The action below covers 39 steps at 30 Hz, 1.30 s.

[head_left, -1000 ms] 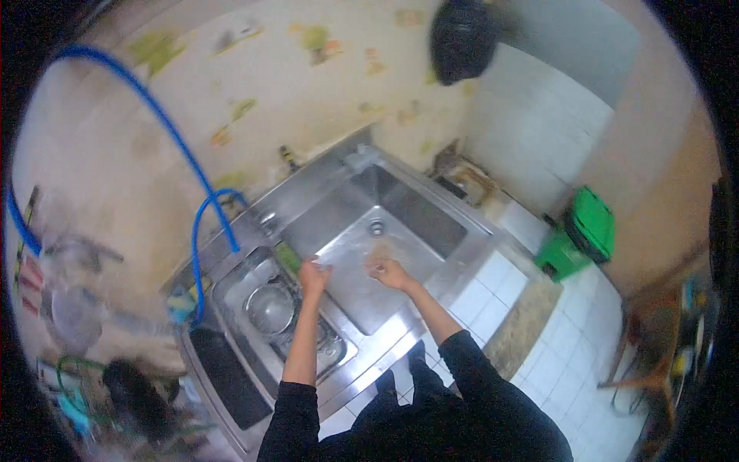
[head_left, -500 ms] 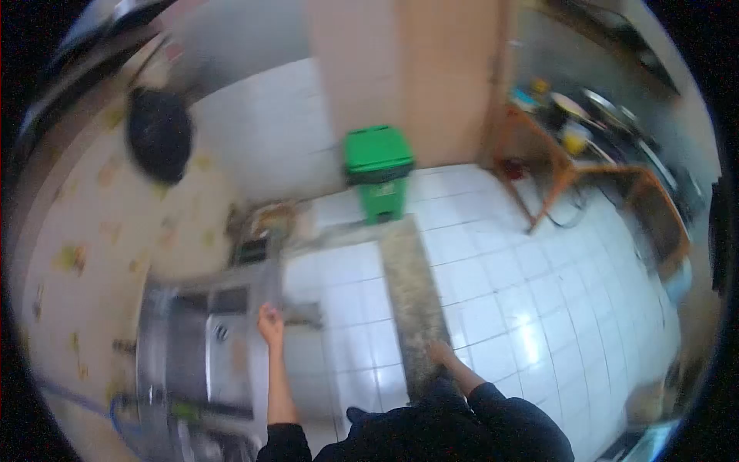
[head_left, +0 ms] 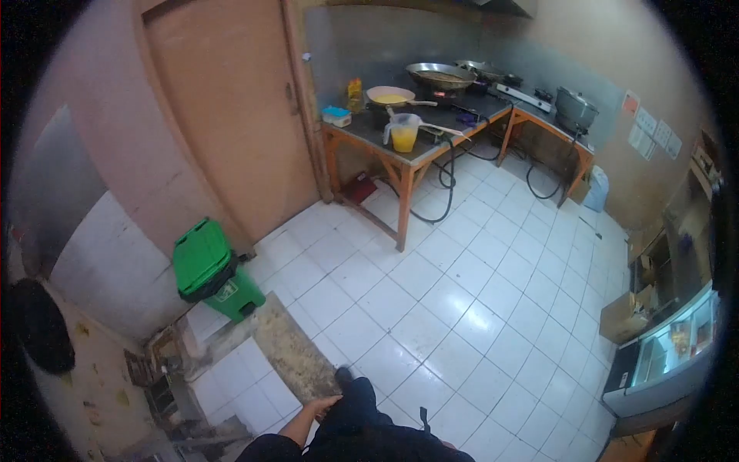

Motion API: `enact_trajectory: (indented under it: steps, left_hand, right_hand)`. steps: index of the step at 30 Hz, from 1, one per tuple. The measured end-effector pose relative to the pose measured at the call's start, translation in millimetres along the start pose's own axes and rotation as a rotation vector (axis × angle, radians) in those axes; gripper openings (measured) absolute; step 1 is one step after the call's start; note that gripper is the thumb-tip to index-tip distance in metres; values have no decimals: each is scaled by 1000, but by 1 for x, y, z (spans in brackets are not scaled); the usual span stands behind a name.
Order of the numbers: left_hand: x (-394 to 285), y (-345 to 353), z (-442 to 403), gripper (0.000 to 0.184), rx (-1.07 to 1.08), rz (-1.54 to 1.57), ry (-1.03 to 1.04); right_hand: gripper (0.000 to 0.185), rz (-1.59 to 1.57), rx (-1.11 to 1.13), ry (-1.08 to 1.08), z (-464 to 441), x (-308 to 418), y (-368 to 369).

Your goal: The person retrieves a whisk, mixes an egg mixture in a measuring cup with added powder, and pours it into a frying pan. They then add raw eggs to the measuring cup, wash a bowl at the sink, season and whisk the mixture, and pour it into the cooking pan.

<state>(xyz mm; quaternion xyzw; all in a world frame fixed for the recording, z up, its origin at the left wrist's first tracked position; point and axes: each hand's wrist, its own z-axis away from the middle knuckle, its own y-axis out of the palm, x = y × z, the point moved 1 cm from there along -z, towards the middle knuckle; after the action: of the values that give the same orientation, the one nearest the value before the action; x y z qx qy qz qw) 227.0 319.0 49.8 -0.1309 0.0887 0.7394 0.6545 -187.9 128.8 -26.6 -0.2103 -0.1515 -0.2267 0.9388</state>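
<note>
My left hand hangs low beside my dark-clothed leg. Its fingers look loosely stretched toward the leg, and nothing shows in them. My right hand is out of sight at the lower edge. Ahead, an orange-framed table bears a clear measuring jug with yellow liquid at its near corner. Behind the jug sits a frying pan with something yellow in it. A wide wok stands farther back. Both hands are well apart from these things.
A green lidded bin stands by the wall at left, near a closed door. Black hoses hang below the table. A large pot is at the back right. A lit glass-fronted cooler lies at right.
My view has swung right, from the sink toward the cooking tables. My left hand has left the sink's edge and is down by my leg. The right hand has dropped out of view.
</note>
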Motion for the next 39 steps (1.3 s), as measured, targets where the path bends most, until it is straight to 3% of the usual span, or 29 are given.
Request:
enact_trajectory:
  steps: [2,3,6,8,10,12,14,15,16,17,18,19,20,21,22,23,24,26,28,30,31,32,33,38,39]
  left_hand:
    - [-49,-4,-43,70,187,228,-386]
    - [-66,-13,-67,70,190,222,-379]
    - [-135,-63,-139,55,54,311,72]
    - [-219,-107,-161,42,251,130,-142]
    - [-281,-141,-184,36,298,222,-163]
    - [-358,-180,-205,32,173,239,170]
    - [-439,-211,-230,29,-97,152,521]
    - [-481,-230,-239,22,-244,110,672]
    - [-535,-236,-220,19,-283,335,686]
    - [-590,-247,-198,24,-431,182,693]
    - [-629,-270,-233,32,-550,95,820]
    - [-671,-272,-209,35,-536,291,920]
    - [-718,-274,-170,36,-626,248,1007]
    - [-760,-280,-149,38,-715,204,1088]
    - [-797,-288,-148,40,-802,210,1164]
    - [-828,-295,-151,43,-895,220,1245]
    - [-856,-300,-153,43,-923,241,1247]
    - [-905,-308,-152,48,-1003,253,1210]
    - [-941,-309,-160,46,-1112,270,1337]
    - [-963,-299,-178,45,-1243,414,1208]
    - [-971,-297,-173,44,-1204,499,1281]
    - [-977,-294,-169,43,-1165,585,1350]
    - [-986,-294,-158,38,-1302,622,1282]
    - [-984,-333,-202,34,-1372,626,1095]
    - [-983,-345,-206,35,-1171,576,1098]
  right_hand:
    - [51,34,-21,-31,-32,46,-16]
    - [53,43,-27,-47,-50,71,-25]
    - [57,99,-42,-72,-105,145,-57]
    - [60,140,-71,-21,-141,185,-85]
    - [63,212,-95,121,-166,206,-114]
    - [66,391,-140,320,-200,213,-151]
    - [70,603,-426,366,-242,234,-200]
    - [64,634,-796,202,-204,308,-233]
    - [53,400,-911,-73,-199,369,-273]
    - [43,180,-761,-131,-167,457,-313]
    - [26,72,-830,-337,-188,500,-339]
    - [20,14,-916,-523,-225,536,-362]
    - [20,-24,-915,-758,-212,598,-380]
    - [20,-139,-749,-723,-166,673,-393]
    - [20,-110,-836,-1013,-221,705,-406]
    - [21,-197,-689,-1000,-207,764,-414]
    - [19,-241,-521,-1096,-203,814,-420]
    - [26,-237,-390,-1347,-184,908,-425]
    - [36,-126,-564,-1685,-195,988,-421]
    - [37,-20,-526,-1785,-187,1048,-417]
    - [37,-10,-494,-1805,-194,1069,-415]
    - [37,117,-239,-1764,-207,1087,-410]
    - [38,247,14,-1699,-220,1103,-406]
    - [34,364,141,-1602,-279,1130,-399]
    - [32,188,266,-1512,-298,1134,-399]
